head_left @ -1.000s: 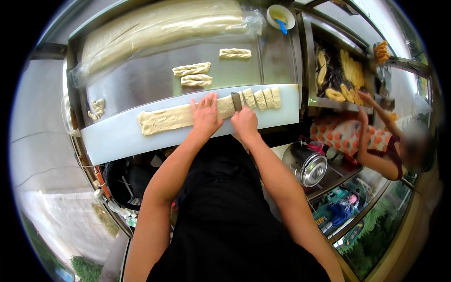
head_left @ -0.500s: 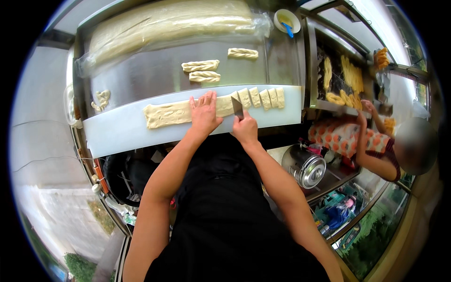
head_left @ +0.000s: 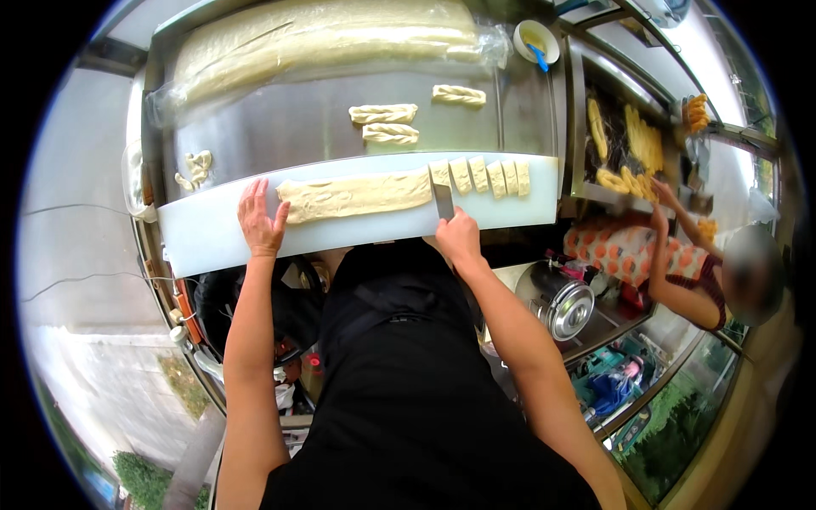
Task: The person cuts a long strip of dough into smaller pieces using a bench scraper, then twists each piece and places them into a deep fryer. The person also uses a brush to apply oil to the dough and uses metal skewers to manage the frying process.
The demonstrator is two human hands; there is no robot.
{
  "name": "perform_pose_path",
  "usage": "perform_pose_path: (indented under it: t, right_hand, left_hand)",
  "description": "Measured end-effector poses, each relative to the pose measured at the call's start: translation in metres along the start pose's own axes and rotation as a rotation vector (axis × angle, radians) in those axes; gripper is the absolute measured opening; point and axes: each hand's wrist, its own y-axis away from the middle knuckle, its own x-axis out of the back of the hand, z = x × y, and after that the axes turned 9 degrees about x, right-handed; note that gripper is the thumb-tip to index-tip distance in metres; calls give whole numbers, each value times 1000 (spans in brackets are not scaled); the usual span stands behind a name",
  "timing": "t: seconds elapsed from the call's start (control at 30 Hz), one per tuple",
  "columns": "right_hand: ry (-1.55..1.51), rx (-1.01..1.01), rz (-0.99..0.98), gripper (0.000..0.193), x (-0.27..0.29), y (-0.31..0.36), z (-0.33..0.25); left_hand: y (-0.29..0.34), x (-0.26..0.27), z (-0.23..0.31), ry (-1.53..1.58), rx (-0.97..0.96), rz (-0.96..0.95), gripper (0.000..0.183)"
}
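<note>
White and long, the board [head_left: 212, 234] runs along the near side of your steel worktop [head_left: 280, 136], with the flat dough strip [head_left: 357, 197] lying lengthwise on it. Your right hand [head_left: 459, 234] has its grip closed around the blade [head_left: 444, 202], which slants at the strip's right end, its tip beside the nearest of the short pieces [head_left: 478, 174] lined up toward the board's right end. Your left hand [head_left: 262, 219] holds nothing: its grip is released, fingers spread over the board just beside the strip's left end; whether the thumb touches the dough, you cannot tell from here. Beyond the board lie three twists [head_left: 382, 113], two close together and one farther right, and dough scraps [head_left: 198, 167] sit off to your left. A big slab [head_left: 314, 38] under clear plastic fills the far side, with a white bowl [head_left: 529, 36] and its blue utensil [head_left: 538, 58] at the far right corner. To your right, a co-worker's hands [head_left: 660, 194] are at the near edge of a pan holding golden sticks [head_left: 643, 140].
</note>
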Motion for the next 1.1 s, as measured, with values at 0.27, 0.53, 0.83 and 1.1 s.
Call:
perform_pose_path:
  t: [0.27,0.53,0.83,1.1]
  right_hand:
    - [2,-51,35,31,-27,-34,-56]
    - [57,-76,-73,29,-21,-26,-37]
    - [-37,-19,86,31,-54,-8,-81]
    - [79,-59,-131,25,-37,-46,-97]
  left_hand:
    - [-5,-4,-1,7,29,9,57]
    - [-4,-6,-4,39,43,24,53]
    - [-3,-3,-4,48,47,4,51]
    - [-4,-2,-9,67,39,26,49]
